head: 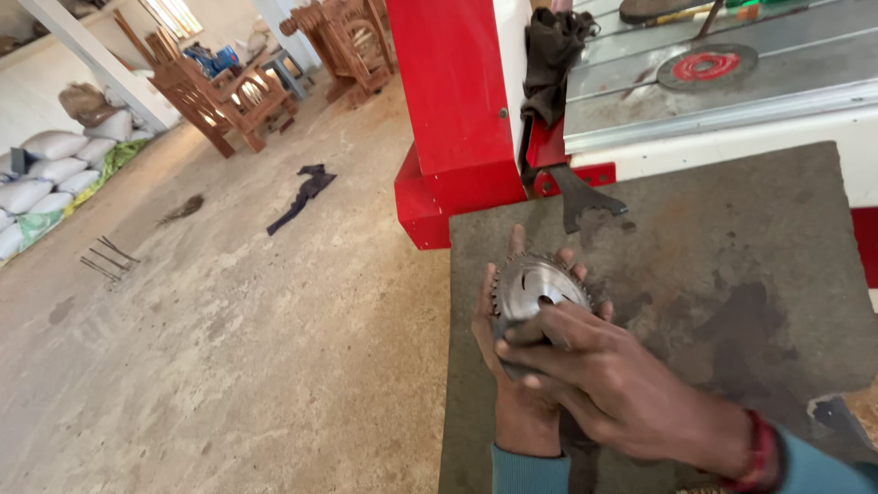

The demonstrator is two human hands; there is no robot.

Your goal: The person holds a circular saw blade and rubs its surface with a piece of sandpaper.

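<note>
Head view, read left to right. At far left, a row of white sacks (46, 174) lies along the wall; I count at least six, though the exact number cannot be told. Next come thin metal rods (108, 256) on the concrete floor (256, 348), a few of them, then wooden chairs (224, 96) stacked in the background, and one dark rag (302, 197) lying flat on the floor. One red machine frame (457, 110) stands upright at centre.

My left hand (517, 384) is held palm up over one grey slab (732, 293), fingers spread and slightly curled, cradling one toothed circular saw blade (535, 285) from below; fingertips show past the blade's upper rim. My right hand (613, 370) crosses over it from the right, fingers pressed together and laid flat on the blade's lower face, the thumb hidden. The blade thus sits sandwiched between both hands, tilted toward me, above the slab's left part.

Further right: one flat black wrench (585, 199) rests on the slab's upper edge, one dark cloth (551, 59) hangs from the machine, and one red-centred disc (706, 66) lies on the metal table (777, 91). One red band (761, 448) circles my right wrist.
</note>
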